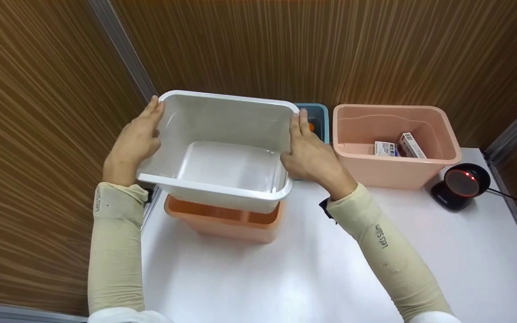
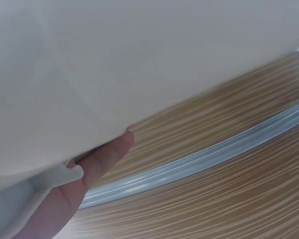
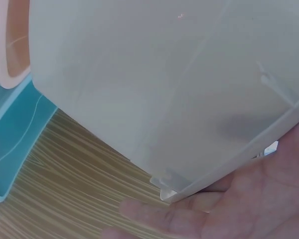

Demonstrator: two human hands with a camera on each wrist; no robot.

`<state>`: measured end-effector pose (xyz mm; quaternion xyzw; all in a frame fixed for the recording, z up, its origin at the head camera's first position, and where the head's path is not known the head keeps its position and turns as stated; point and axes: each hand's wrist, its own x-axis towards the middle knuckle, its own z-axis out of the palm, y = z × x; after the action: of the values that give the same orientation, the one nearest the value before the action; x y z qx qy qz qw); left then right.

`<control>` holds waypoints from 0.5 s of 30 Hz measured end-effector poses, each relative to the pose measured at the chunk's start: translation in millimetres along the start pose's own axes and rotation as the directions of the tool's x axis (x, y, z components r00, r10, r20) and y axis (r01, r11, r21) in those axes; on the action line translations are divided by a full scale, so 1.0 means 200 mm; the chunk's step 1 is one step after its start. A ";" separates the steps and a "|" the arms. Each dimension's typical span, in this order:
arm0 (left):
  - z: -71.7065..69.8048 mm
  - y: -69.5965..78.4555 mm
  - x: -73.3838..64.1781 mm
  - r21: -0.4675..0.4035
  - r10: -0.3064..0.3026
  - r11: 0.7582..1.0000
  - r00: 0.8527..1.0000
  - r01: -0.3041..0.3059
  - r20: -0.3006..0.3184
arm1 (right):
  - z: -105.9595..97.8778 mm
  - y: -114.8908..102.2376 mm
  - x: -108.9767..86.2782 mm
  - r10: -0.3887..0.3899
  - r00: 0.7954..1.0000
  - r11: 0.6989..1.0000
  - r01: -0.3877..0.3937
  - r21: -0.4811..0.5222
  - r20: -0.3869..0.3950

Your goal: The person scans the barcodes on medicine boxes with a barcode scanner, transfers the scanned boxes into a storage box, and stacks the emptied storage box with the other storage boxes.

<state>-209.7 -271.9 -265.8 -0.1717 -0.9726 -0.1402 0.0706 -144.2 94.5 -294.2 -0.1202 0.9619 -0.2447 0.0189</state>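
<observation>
A white plastic bin [image 1: 222, 190] is held up over the table, tilted so that its inside faces the head camera; nothing shows inside it. My left hand [image 1: 133, 142] grips its left end at the rim, and my right hand [image 1: 311, 154] grips the right end. In the left wrist view, fingers [image 2: 102, 159] lie against the bin's outer wall [image 2: 114, 59]. The right wrist view shows the right fingers [image 3: 164, 215] beside the rim. Below the white bin stands an orange bin [image 1: 236, 229], partly covered by it.
A teal bin [image 1: 325, 121] with something orange inside is partly hidden behind my right hand. Right of it, a peach bin [image 1: 375, 172] contains small boxes [image 1: 411, 146]. A black scanner [image 1: 460, 186] with red lights and a cable stands at the right. Wood-patterned panels [image 1: 249, 49] enclose the white table [image 1: 249, 282].
</observation>
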 end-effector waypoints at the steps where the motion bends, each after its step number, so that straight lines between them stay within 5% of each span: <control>1: 0.01 -0.01 0.00 0.006 -0.001 1.000 1.000 0.001 0.001 | 0.01 0.00 0.00 0.004 1.000 1.000 -0.004 0.004 0.008; 15: 0.23 -0.09 -0.02 0.009 0.015 1.000 1.000 -0.015 0.000 | 0.14 0.07 0.00 0.042 0.996 0.999 -0.042 -0.011 0.079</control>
<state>-215.9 -276.0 -315.3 -0.1788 -0.9719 -0.1351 0.0726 -144.0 93.2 -325.9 -0.1096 0.9639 -0.2348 0.0616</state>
